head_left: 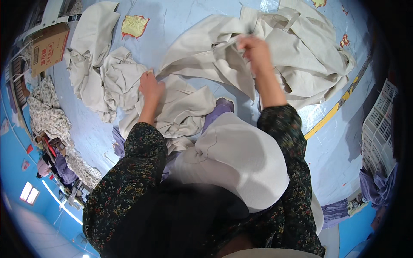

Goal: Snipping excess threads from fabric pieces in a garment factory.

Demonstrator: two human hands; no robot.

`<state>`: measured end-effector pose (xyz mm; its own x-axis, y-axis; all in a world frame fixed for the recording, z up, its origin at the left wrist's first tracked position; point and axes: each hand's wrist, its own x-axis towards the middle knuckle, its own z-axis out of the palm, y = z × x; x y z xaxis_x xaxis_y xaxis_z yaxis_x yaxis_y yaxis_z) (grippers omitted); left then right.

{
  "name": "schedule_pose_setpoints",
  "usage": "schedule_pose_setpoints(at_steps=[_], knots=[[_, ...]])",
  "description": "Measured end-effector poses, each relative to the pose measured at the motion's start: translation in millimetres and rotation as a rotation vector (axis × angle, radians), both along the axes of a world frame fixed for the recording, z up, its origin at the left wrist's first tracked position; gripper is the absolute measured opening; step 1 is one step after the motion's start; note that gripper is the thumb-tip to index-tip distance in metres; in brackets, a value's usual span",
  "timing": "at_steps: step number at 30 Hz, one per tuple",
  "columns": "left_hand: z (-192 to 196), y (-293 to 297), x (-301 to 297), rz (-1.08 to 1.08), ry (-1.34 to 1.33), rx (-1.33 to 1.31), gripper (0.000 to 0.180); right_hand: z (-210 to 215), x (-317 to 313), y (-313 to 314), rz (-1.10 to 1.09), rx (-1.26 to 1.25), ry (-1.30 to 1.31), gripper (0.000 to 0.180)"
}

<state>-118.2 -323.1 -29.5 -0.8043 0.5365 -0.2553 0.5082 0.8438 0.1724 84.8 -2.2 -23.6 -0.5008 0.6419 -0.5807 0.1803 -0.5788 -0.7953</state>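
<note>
Cream garment pieces lie spread and crumpled over the blue floor in front of me. My left hand (151, 88) is closed, its fingertips pinching the edge of a cream cloth (183, 103) that trails back toward my lap. Farther right, my right hand (257, 53) hovers over a larger cream cloth (202, 49), fingers curled together and slightly blurred. A dark smear shows by those fingers; what they hold is too blurred to name. Part of that larger cloth stretches between my two hands.
A big cream pile (309, 56) lies at the far right, another cream heap (94, 73) at the left. A cardboard box (49, 49) stands at the left edge, near floral fabric (56, 120). A white plastic crate (378, 124) is at the right, beyond a yellow-black floor stripe (322, 122).
</note>
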Motion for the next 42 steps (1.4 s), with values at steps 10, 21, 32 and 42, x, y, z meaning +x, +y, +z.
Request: schedule_pose_setpoints(at_steps=[10, 21, 32, 42], knots=[[59, 135, 72, -0.579, -0.511, 0.331, 0.020, 151, 267, 252, -0.861, 0.800, -0.162, 0.019], [77, 177, 107, -0.245, -0.595, 0.617, 0.019, 93, 76, -21, 0.196, -0.249, -0.321, 0.045], [77, 168, 107, -0.211, -0.582, 0.655, 0.020, 87, 78, -19, 0.190, -0.257, -0.188, 0.045], [81, 167, 106, -0.191, -0.604, 0.640, 0.019, 83, 62, -23, 0.100, -0.159, -0.148, 0.041]])
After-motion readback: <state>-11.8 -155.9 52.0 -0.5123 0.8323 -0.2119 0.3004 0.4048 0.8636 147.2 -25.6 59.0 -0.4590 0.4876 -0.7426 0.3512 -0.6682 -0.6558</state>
